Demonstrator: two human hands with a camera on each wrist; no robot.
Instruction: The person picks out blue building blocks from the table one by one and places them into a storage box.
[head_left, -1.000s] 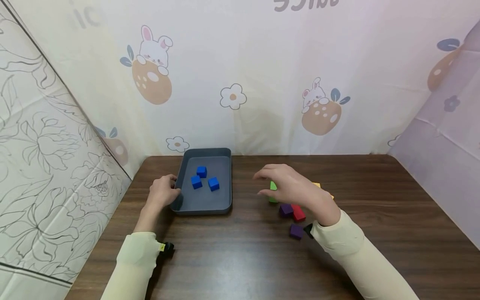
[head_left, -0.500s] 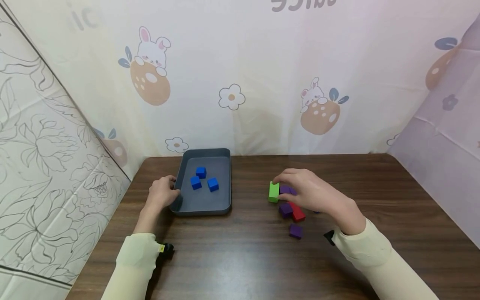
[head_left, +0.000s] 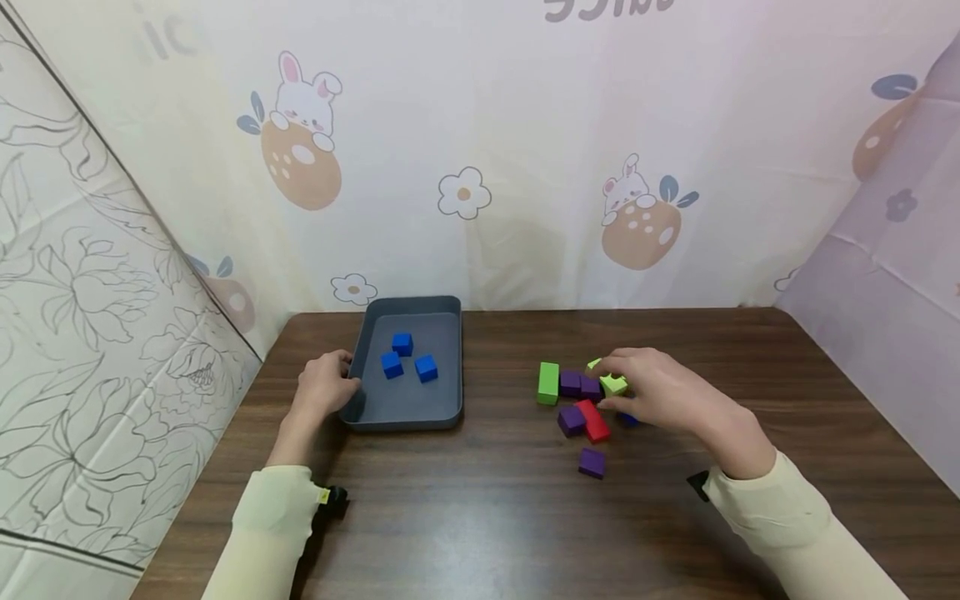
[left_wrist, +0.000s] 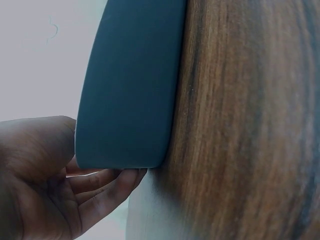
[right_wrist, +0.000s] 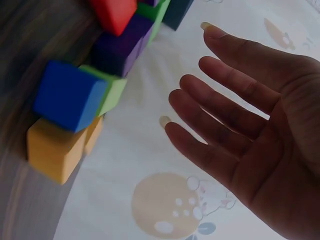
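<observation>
My left hand (head_left: 324,385) holds the left wall of a dark grey tray (head_left: 408,412). Its fingers lie along the tray's outer side (left_wrist: 130,85), and its thumb is at the rim. Three blue cubes (head_left: 427,368) sit in the tray. My right hand (head_left: 656,390) hovers over the right end of a group of coloured blocks, thumb and fingers apart, nothing between them. Nearest to its fingertips are a light green block (head_left: 613,385) and a purple cube (head_left: 591,389). Partly hidden under it in the head view is a blue block (right_wrist: 67,95), beside yellow blocks (right_wrist: 55,150).
Left of the right hand stand a green block (head_left: 548,383), a red block (head_left: 596,423) and more purple cubes (head_left: 572,421). One purple block (head_left: 592,463) lies apart, nearer the front. A patterned curtain (head_left: 525,233) hangs behind the brown wooden table (head_left: 480,500).
My right hand has moved rightward across the blocks from near the green one, uncovering the purple and red blocks. My left hand and the tray have stayed in place.
</observation>
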